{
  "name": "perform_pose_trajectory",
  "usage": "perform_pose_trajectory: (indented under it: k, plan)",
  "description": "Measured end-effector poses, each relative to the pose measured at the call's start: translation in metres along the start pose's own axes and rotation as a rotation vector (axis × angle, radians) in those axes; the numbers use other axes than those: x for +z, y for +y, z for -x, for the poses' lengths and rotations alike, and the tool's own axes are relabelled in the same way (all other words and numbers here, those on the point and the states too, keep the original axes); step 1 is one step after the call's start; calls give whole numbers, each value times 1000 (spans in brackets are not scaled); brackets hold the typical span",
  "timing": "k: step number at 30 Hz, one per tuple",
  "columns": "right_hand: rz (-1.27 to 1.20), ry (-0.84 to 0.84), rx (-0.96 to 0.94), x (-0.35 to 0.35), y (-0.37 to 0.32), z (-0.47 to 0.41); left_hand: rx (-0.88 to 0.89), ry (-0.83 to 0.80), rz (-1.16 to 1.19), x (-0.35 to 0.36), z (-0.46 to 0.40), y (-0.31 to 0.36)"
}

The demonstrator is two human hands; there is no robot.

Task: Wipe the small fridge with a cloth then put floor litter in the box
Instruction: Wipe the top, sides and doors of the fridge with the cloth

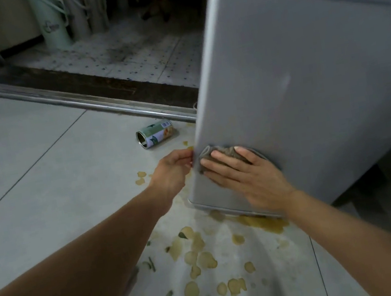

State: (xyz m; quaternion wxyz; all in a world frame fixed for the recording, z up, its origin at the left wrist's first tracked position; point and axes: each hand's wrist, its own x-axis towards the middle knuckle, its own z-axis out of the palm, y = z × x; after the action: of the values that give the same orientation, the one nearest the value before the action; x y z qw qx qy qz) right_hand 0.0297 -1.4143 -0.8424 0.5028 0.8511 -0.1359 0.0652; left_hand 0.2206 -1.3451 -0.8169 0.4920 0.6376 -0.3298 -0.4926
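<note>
The small grey fridge [305, 74] fills the right of the head view, its door face toward me. My right hand [243, 178] lies flat with straight fingers on a bunched grey cloth [218, 153], pressing it against the lower left part of the door. My left hand [172, 170] grips the door's left edge with curled fingers, just beside the cloth. Yellowish potato peelings [201, 254] and several green scraps [151, 263] lie scattered on the pale tiled floor below my arms. An empty tin can [155, 137] lies on its side left of the fridge.
A metal door rail [74, 100] and dark threshold cross the floor behind the can. Beyond it lie dotted, dirty tiles [123, 54] and pale green upright objects [53, 19]. A yellowish wet patch [265, 223] sits under the fridge's lower edge. No box is in view.
</note>
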Motion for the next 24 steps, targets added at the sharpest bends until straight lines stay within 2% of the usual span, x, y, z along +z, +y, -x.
perform_pose_trajectory:
  k: [5,8,14,20,24]
  plan:
    - [-33,201,271,-36,67,-64,-11,-46,11,-15,2,7]
    - [-54,218,288,-50,88,-93,-12,-26,14,-23,-2,5]
    - [-27,150,23,-27,37,-82,-73,6,105,-34,-6,-8]
    - [48,-127,-211,9,-36,-61,-68,66,39,-43,-6,-28]
    - [28,-342,-428,13,-55,-55,-61,81,16,-49,-5,-29]
